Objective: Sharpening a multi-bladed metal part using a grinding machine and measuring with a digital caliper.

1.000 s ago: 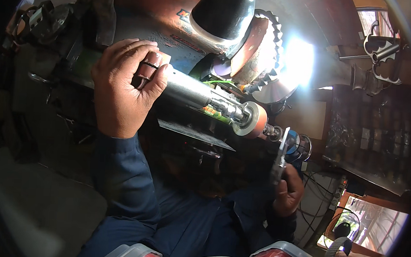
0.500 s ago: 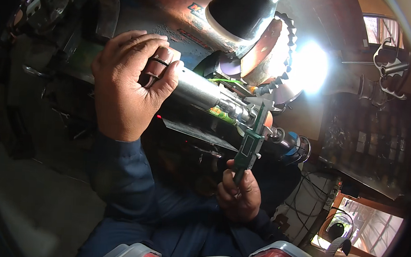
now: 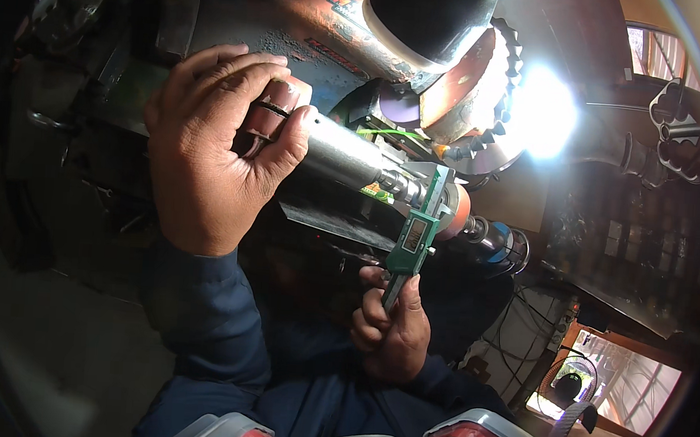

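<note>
My left hand is closed round a reddish-brown round fitting at the left end of a smooth metal cylinder. From the cylinder's other end a thin, stepped metal shaft runs toward an orange-rimmed disc. My right hand grips the lower end of a green digital caliper, held nearly upright with its small screen facing me. The caliper's jaws are up beside the shaft, just left of the disc. Whether they touch the shaft I cannot tell.
Behind the shaft stands a worn, rust-marked machine body with a large dark cylinder and a segmented hose. A glaring lamp shines beside it. Right of the disc is a blue fitting. Cables hang lower right.
My right hand and the caliper have shifted left and slightly down, uncovering more of the orange-rimmed disc. My left hand keeps its hold on the brown fitting. The whole view has shifted a little.
</note>
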A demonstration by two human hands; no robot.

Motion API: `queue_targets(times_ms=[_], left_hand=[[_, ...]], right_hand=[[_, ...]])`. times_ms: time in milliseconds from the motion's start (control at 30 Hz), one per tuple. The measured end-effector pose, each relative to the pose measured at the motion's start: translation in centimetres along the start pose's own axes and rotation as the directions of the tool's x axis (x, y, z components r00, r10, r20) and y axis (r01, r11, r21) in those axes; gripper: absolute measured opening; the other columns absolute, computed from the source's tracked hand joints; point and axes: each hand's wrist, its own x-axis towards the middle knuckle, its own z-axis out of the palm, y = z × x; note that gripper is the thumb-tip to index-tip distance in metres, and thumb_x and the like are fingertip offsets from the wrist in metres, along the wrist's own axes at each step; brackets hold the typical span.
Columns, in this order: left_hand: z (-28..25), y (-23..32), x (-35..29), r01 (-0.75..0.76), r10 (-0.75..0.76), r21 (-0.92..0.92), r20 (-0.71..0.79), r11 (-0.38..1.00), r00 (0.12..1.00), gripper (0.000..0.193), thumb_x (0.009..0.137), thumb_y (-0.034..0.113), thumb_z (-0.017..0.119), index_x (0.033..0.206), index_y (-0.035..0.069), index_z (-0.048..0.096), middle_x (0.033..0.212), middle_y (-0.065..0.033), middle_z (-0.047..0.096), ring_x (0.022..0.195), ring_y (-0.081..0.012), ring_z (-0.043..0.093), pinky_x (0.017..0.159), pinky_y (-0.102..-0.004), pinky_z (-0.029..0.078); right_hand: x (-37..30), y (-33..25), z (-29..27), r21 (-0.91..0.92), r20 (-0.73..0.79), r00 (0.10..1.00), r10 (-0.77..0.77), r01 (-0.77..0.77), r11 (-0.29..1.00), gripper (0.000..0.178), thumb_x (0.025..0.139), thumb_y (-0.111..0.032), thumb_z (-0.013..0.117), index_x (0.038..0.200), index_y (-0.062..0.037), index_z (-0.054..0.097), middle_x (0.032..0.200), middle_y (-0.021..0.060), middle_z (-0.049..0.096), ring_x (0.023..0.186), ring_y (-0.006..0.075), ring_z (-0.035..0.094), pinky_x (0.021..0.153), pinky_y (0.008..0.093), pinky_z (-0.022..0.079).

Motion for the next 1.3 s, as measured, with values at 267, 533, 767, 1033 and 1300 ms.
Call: queue_targets(times_ms=[267, 533, 767, 1033, 1300], left_hand=[[-0.3, -0.5, 0.2, -0.067, 0.067, -0.012, 0.008, 0.998, 0.998, 0.030, 0.075, 0.014, 0.077, 0.102, 0.006, 0.069, 0.102, -0.0053, 0.069, 0.106, -0.0243, 0.061, 0.083, -0.0345, 0.048], [-0.2, -0.3, 0.2, -0.065, 0.066, -0.041, 0.017, 0.997, 0.998, 0.026, 0.079, 0.011, 0.076, 0.102, 0.004, 0.069, 0.105, -0.0084, 0.068, 0.105, -0.0256, 0.062, 0.070, -0.0306, 0.056], [-0.3, -0.4, 0.1, -0.076, 0.077, -0.039, 0.018, 0.996, 0.997, 0.026, 0.079, 0.013, 0.076, 0.102, 0.004, 0.069, 0.104, -0.0080, 0.068, 0.106, -0.0260, 0.062, 0.073, -0.0316, 0.056], [-0.4, -0.4, 0.2, -0.078, 0.079, -0.029, 0.020, 0.997, 0.997, 0.027, 0.078, 0.014, 0.077, 0.102, 0.004, 0.069, 0.104, -0.0080, 0.069, 0.106, -0.0268, 0.062, 0.077, -0.0330, 0.055], [-0.3, -0.2, 0.1, -0.029, 0.030, -0.071, 0.023, 0.997, 0.999, 0.028, 0.079, 0.012, 0.077, 0.104, 0.005, 0.069, 0.107, -0.0105, 0.066, 0.103, -0.0240, 0.063, 0.068, -0.0293, 0.056]], right_hand=[[0.3, 0.7, 0.5, -0.006, -0.116, 0.993, 0.012, -0.013, 1.000, 0.057, 0.100, -0.060, 0.032, 0.088, -0.0091, 0.054, 0.058, -0.0047, 0.029, 0.043, 0.0067, 0.021, 0.039, 0.0241, 0.019], [0.4, 0.4, 0.7, 0.007, -0.128, 0.991, 0.035, -0.034, 0.999, 0.056, 0.100, -0.060, 0.032, 0.083, -0.0102, 0.051, 0.056, -0.0040, 0.028, 0.042, 0.0068, 0.020, 0.039, 0.0240, 0.018], [0.6, 0.7, 0.8, 0.006, -0.148, 0.988, 0.046, -0.046, 0.999, 0.058, 0.100, -0.061, 0.032, 0.080, -0.0099, 0.051, 0.053, -0.0042, 0.026, 0.040, 0.0071, 0.019, 0.038, 0.0245, 0.017], [0.5, 0.5, 1.0, -0.036, -0.157, 0.987, 0.045, -0.051, 0.998, 0.058, 0.097, -0.065, 0.035, 0.078, -0.0117, 0.051, 0.055, -0.0038, 0.029, 0.042, 0.0074, 0.022, 0.039, 0.0247, 0.017], [0.2, -0.6, 1.0, -0.029, -0.181, 0.977, 0.112, -0.119, 0.992, 0.060, 0.096, -0.067, 0.035, 0.076, -0.0120, 0.050, 0.055, -0.0041, 0.029, 0.041, 0.0078, 0.022, 0.038, 0.0248, 0.017]])
